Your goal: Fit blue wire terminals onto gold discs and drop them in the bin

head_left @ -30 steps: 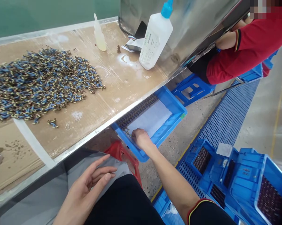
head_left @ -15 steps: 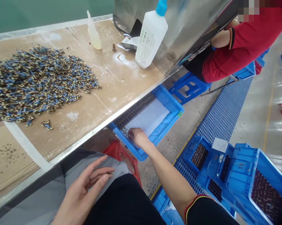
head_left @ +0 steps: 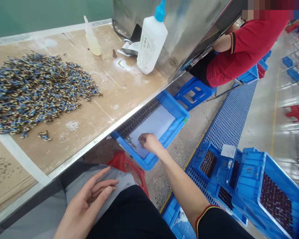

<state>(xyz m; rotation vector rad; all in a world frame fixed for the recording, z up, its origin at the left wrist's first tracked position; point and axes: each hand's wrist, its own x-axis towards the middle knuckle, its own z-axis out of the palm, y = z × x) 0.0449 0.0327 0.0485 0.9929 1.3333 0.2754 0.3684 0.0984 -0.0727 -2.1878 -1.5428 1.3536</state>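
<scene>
My right hand hovers over the white sheet in a blue bin; its fingers are loosely bent and apart, with nothing visible in them. Just left of its fingertips, a few small painted figures lie at the end of the packed rows of figures along the bin's table side. My left hand rests above my lap, fingers stretched and holding nothing. On the table, a big heap of blue, yellow and brown figures spreads at the left, and one figure lies apart in front.
A white bottle with blue cap and a small squeeze bottle stand on the table. A red stool is below. A person in a red shirt sits beyond a metal panel. Stacked blue crates stand right.
My right hand has drawn back to the right from the figures at the row's end, and its fingers have loosened. My left hand stays in place. The view has shifted slightly.
</scene>
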